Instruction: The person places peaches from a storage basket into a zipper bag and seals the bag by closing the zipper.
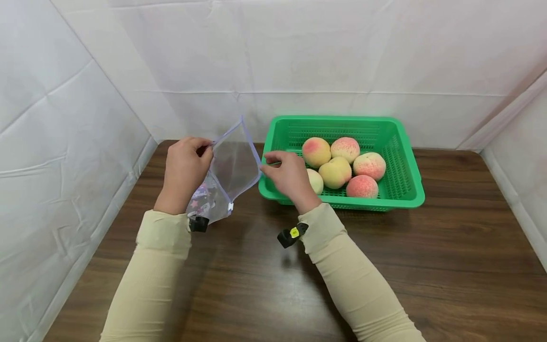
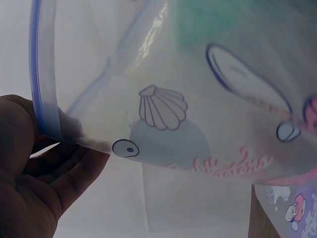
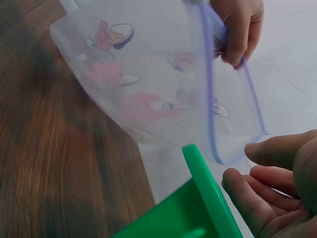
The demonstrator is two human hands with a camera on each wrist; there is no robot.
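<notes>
A translucent zip bag with a purple-edged mouth hangs opened out above the table. My left hand pinches its mouth edge between thumb and fingers. Cartoon prints and a shell show on the bag film in the left wrist view. A white slider sits at the near end of the bag's mouth. On the far side of the mouth, my right hand has thumb and fingers apart, close to the purple edge. That gap shows nothing held in the right wrist view, where the basket rim lies just below.
A green plastic basket stands at the back of the brown wooden table, right of the bag. Several peaches lie inside it. White cloth walls rise behind the table and along its sides.
</notes>
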